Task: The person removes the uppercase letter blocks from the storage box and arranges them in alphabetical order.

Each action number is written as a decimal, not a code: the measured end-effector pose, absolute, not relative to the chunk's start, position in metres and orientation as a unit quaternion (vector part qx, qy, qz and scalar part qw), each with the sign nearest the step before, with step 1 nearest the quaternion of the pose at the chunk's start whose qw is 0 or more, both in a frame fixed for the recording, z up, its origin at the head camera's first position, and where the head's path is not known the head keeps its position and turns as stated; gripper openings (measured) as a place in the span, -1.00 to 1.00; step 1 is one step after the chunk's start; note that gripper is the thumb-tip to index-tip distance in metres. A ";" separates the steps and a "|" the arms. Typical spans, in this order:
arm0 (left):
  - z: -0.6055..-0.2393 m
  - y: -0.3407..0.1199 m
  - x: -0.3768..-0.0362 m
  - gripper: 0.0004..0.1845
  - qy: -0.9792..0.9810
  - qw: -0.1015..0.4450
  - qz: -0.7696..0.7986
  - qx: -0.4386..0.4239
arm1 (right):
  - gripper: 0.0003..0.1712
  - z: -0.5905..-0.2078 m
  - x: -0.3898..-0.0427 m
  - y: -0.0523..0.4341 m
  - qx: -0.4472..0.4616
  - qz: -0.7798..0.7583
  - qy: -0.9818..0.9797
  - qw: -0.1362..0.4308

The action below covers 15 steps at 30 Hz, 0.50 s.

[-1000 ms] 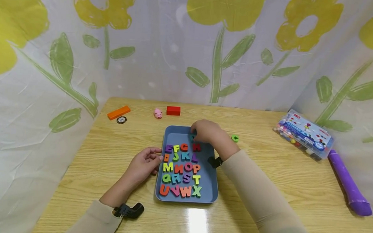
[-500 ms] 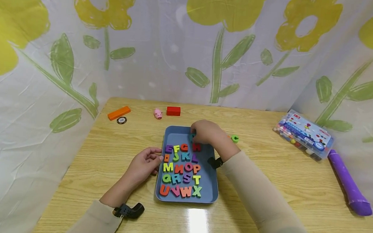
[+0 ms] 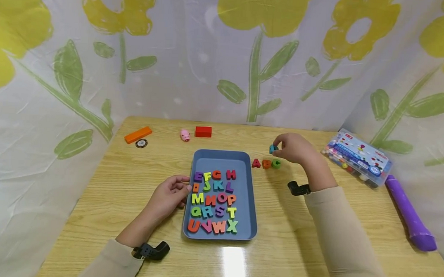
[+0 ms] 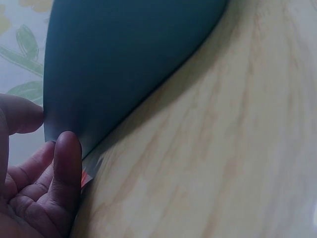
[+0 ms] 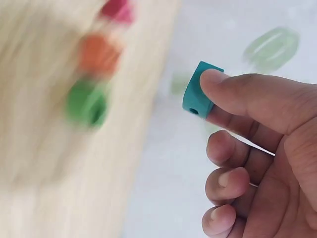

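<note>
Two arms, both in long beige sleeves: left sleeve (image 3: 116,260), right sleeve (image 3: 345,247), plain fabric, no print or logo, snug fit, cuffs ending at the wrists. Each wrist carries a small black camera unit on a black strap: left wrist camera (image 3: 154,250) is an L-shaped housing with a perforated band, right wrist camera (image 3: 298,188) looks the same type, smaller in view. Left hand (image 3: 167,198) and right hand (image 3: 294,148) bare, with short nails in the wrist views.
</note>
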State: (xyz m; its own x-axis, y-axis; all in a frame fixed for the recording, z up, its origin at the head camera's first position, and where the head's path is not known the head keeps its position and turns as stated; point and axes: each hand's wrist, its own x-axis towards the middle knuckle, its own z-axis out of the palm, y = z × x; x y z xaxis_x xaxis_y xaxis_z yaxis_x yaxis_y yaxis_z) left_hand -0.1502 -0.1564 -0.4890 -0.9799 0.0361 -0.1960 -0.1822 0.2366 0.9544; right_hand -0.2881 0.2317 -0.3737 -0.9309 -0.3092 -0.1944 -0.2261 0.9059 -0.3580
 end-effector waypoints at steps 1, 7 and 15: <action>-0.488 -0.156 -0.150 -0.57 0.782 0.089 0.615 -0.047 | -0.60 -0.376 -0.287 0.240 -0.132 -0.160 0.970 0.126; -0.487 -0.157 -0.151 -0.56 0.788 0.090 0.608 -0.047 | -0.61 -0.391 -0.281 0.271 -0.106 -0.126 0.974 0.155; -0.488 -0.155 -0.150 -0.54 0.785 0.093 0.612 -0.042 | -0.66 -0.414 -0.282 0.281 -0.097 -0.126 0.975 0.156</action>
